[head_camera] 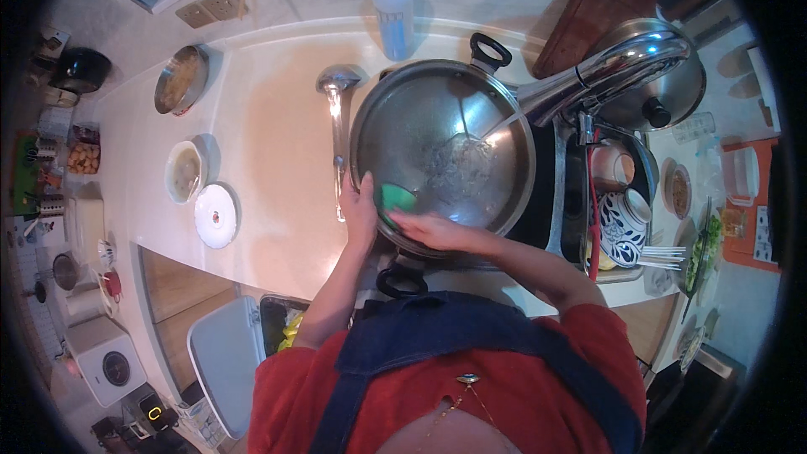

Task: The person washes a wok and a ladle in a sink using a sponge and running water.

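Note:
A large steel wok (435, 120) lies tilted over the sink, with black loop handles at its far and near ends. Water runs into it from a chrome faucet (567, 91) at the right. My left hand (360, 208) grips the wok's left rim. Inside the wok, near that same rim, my right hand (435, 227) presses on a green scrubbing pad (398, 198); its fingers partly cover the pad. Left of the wok a steel ladle (337, 107) lies on the counter.
Behind the wok stands a bottle with a blue cap (392, 19). A steel bowl (183, 79), a white bowl (186, 170) and a white lid (215, 215) sit at the left. Right of the sink are a patterned bowl (621, 230), chopsticks (662, 257) and a wok lid (674, 98).

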A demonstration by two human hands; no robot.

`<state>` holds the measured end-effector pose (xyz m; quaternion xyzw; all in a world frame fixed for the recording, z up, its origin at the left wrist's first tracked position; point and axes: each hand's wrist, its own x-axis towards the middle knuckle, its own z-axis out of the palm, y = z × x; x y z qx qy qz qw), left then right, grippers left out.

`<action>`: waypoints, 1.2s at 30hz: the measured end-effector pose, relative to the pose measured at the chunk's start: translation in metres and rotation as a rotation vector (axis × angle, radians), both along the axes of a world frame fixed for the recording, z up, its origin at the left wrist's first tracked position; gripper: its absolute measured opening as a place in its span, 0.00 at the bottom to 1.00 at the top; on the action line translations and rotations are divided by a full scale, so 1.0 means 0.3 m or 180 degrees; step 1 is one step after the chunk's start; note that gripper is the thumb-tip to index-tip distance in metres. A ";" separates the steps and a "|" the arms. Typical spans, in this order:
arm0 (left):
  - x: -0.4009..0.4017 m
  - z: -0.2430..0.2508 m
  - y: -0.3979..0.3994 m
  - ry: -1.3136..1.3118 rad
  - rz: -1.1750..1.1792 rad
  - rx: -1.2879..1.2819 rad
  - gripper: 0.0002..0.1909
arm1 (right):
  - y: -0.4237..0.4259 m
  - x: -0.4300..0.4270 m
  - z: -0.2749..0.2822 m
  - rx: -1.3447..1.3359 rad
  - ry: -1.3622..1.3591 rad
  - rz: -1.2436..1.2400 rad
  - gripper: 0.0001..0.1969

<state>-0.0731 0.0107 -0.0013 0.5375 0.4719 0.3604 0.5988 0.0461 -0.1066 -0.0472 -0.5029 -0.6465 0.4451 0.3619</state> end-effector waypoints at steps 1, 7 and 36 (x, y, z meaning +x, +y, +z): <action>-0.009 -0.016 0.003 -0.0025 -0.0014 0.0118 0.19 | -0.044 0.038 0.036 -0.0589 -0.0321 0.0223 0.28; -0.014 -0.036 0.018 0.0247 -0.0058 0.0517 0.29 | -0.107 0.147 -0.054 -0.0752 -0.2096 -0.0267 0.27; -0.023 -0.014 0.019 0.0732 -0.0059 0.0618 0.28 | -0.151 0.191 0.063 -0.1033 -0.2650 -0.0877 0.16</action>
